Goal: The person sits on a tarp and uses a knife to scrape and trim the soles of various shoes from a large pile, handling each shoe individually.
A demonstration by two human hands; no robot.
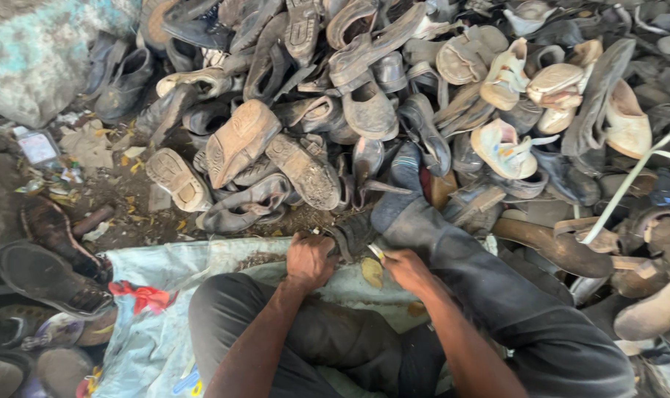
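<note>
Basically, the left hand is clamped around a dark shoe piece sitting just to its right, while the right hand pinches a small blade pointing up-left at it, closer in.

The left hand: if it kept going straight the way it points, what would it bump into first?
Probably the dark shoe that the left hand already grips. Past that lies the pile of old shoes, though depth is hard to judge.
</note>
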